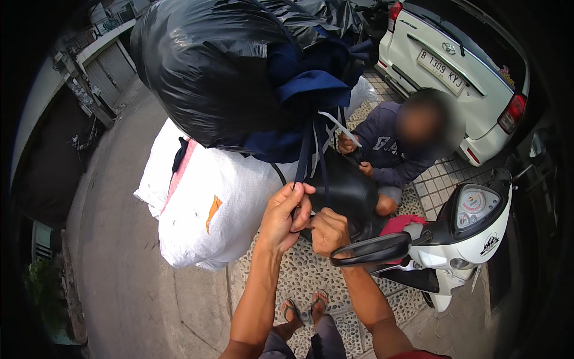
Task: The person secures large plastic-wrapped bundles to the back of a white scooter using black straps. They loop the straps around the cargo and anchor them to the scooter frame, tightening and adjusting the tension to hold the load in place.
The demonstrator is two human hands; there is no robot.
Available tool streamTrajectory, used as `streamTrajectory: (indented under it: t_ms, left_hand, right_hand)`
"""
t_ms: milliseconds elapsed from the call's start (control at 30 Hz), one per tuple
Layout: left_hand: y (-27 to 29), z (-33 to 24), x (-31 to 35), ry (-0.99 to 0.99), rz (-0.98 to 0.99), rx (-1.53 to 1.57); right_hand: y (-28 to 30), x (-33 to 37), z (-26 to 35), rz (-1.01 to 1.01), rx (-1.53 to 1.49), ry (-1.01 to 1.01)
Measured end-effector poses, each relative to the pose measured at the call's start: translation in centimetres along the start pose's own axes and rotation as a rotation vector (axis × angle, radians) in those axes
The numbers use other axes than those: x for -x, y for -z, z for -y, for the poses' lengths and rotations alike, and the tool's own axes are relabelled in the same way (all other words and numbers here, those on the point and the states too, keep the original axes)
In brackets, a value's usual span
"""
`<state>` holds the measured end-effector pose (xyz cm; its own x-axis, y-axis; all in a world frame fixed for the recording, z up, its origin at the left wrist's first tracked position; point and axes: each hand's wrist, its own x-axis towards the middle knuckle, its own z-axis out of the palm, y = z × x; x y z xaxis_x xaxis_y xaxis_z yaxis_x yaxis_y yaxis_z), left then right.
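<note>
A dark blue strap (306, 155) hangs down from a big black plastic bag (209, 66) stacked on a scooter. My left hand (286, 216) is closed around the strap's lower end. My right hand (327, 230) is fisted right beside it, gripping the same strap near the scooter's black seat (347, 188). Under the black bag lies a large white woven sack (209, 209). Dark blue cloth (311, 90) bulges out of the black bag.
A person in a dark hoodie (388, 155) crouches behind the seat, holding a white strip. The white scooter's dashboard (475, 209) and mirror (371, 250) are at the right. A white car (454, 66) is parked behind. Pebbled paving (299, 281) lies underfoot, a road (113, 239) to the left.
</note>
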<state>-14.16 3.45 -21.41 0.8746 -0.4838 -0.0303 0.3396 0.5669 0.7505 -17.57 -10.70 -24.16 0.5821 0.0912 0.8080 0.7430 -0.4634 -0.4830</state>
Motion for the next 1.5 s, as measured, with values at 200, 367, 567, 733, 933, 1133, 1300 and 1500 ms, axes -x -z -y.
streamTrajectory:
  t_ms: [200, 367, 567, 733, 933, 1133, 1300, 1500]
  left_hand:
    - [6.3, 12.8, 12.3, 0.0, -0.091, 1.083]
    - [10.4, 22.3, 10.9, -0.078, -0.276, 1.29]
    - [15.1, 25.8, 8.3, 0.392, -0.843, 1.152]
    - [18.1, 30.9, 5.4, 0.647, -1.126, 0.793]
    - [19.6, 34.3, 17.9, 1.263, -0.983, 0.286]
    - [13.1, 11.3, 18.7, 0.759, -0.934, -0.546]
    - [0.7, -3.1, -3.0, -0.161, -0.211, -0.715]
    - [-4.9, -0.1, -9.4, -0.389, -0.558, -0.944]
  right_hand:
    - [-2.6, -0.2, 1.3, 0.278, -0.044, -0.118]
    - [-7.3, 0.7, 1.4, -0.387, -0.028, -0.224]
    - [-6.5, 0.5, -0.7, -0.586, -0.665, -0.825]
    - [-6.7, 0.3, -3.2, -0.332, -0.413, -0.923]
    - [-7.7, 3.0, -3.1, -0.209, -0.318, -0.937]
    - [-9.2, 5.4, -2.6, -0.271, -0.107, -0.899]
    - [-9.9, 5.3, 0.8, -0.24, 0.102, -0.835]
    - [7.3, -2.1, 13.4, 0.936, -0.05, -0.72]
